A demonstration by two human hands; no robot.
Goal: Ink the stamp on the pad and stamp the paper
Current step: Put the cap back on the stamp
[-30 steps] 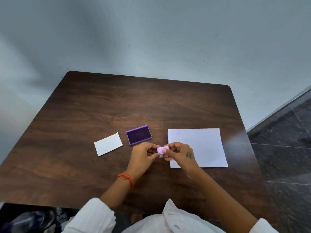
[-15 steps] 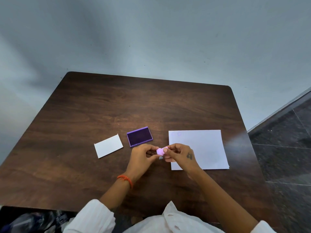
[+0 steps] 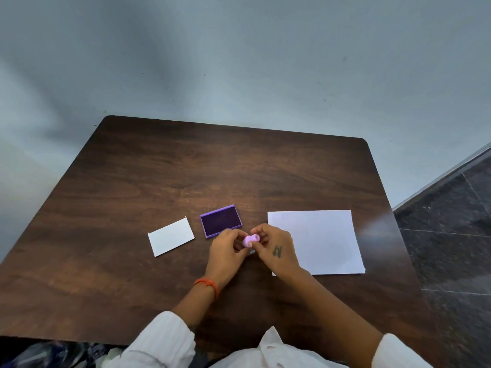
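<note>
A small pink stamp [image 3: 250, 240] sits between my two hands, just above the table's middle front. My left hand [image 3: 225, 254] pinches it from the left and my right hand [image 3: 276, 252] from the right. The open purple ink pad [image 3: 221, 220], with its dark inked face up, lies just behind my left hand. A white sheet of paper [image 3: 321, 240] lies to the right, partly under my right hand, with a faint round mark near its top left corner.
A small white card [image 3: 171, 236] lies left of the ink pad on the dark wooden table [image 3: 186, 168]. A grey wall stands behind the table. Dark tiled floor [image 3: 457, 235] shows past the table's right edge.
Both hands have stayed in place around the stamp. The stamp has turned in my fingers and more of its pink body shows now.
</note>
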